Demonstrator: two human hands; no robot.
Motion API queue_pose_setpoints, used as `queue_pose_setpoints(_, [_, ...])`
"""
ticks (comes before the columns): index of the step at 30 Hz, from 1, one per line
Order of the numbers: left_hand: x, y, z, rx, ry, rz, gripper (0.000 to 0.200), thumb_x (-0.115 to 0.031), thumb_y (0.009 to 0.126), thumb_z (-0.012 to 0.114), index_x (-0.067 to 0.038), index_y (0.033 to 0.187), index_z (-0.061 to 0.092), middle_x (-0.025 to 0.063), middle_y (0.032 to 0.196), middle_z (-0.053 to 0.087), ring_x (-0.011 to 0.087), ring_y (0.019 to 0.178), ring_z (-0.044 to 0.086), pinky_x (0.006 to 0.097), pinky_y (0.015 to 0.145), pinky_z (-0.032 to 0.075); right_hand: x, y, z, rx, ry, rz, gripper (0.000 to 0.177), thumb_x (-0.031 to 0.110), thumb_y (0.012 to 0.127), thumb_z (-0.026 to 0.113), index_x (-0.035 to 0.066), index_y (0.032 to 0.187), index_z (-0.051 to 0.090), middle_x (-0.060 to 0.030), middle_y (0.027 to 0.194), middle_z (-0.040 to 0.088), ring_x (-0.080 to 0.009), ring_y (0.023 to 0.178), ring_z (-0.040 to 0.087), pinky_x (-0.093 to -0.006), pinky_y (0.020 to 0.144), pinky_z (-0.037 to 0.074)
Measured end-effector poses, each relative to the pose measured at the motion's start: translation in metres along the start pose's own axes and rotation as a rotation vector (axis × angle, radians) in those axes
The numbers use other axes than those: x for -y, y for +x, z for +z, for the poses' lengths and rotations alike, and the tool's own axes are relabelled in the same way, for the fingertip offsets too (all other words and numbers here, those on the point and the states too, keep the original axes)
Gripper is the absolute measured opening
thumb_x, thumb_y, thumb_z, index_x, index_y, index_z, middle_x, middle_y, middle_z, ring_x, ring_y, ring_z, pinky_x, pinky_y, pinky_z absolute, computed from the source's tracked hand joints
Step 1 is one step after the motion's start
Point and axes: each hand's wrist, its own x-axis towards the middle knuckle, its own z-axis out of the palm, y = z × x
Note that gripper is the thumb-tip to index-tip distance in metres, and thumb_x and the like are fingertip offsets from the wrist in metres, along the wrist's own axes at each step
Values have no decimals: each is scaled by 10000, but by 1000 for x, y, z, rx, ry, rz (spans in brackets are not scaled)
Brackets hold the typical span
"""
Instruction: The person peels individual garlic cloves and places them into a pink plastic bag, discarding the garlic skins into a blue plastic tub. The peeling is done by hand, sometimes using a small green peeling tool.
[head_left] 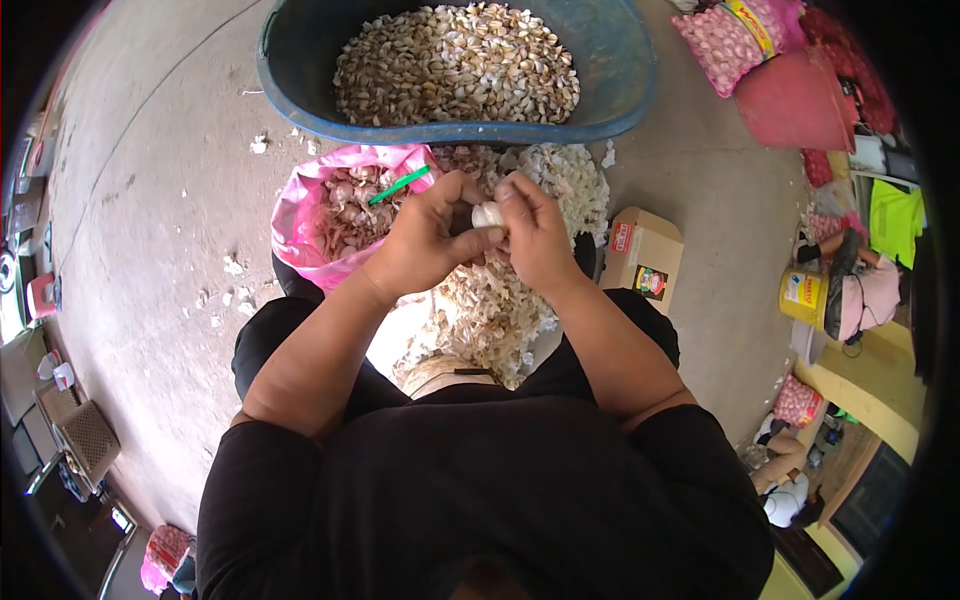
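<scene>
Above a heap of papery garlic skins (pixel 470 315), my left hand (pixel 425 235) and my right hand (pixel 538 225) meet around a whitish garlic bulb (pixel 487 216). Fingers and thumbs of both hands press on it from either side, and part of it is hidden. Left of my left hand, an open pink bag (pixel 293 215) holds whole garlic bulbs (pixel 350 195). A narrow green strip (pixel 400 185) lies across the bag's edge, close to my left hand. Beyond my hands stands a large blue basin (pixel 450 132) with many loose garlic cloves (pixel 455 65).
More pale skins (pixel 570 190) lie beyond my right hand. A cardboard box (pixel 655 245) sits on the floor at right. Farther right are a filled pink sack (pixel 720 50), a red tub (pixel 795 100), a yellow bucket (pixel 803 292) and other people (pixel 870 295).
</scene>
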Motion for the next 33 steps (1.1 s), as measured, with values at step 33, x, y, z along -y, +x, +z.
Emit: queue_pose_setpoints(33, [8,7,-4,-184,39,-66,348,-41,760,610,39,1083,506,59,884,576,106,774,543,226,686,453,-5,10,-22,24,-309,-209,188,158,762,633,10,825,536,-37,648,565,-98,559,501,-246,508,412])
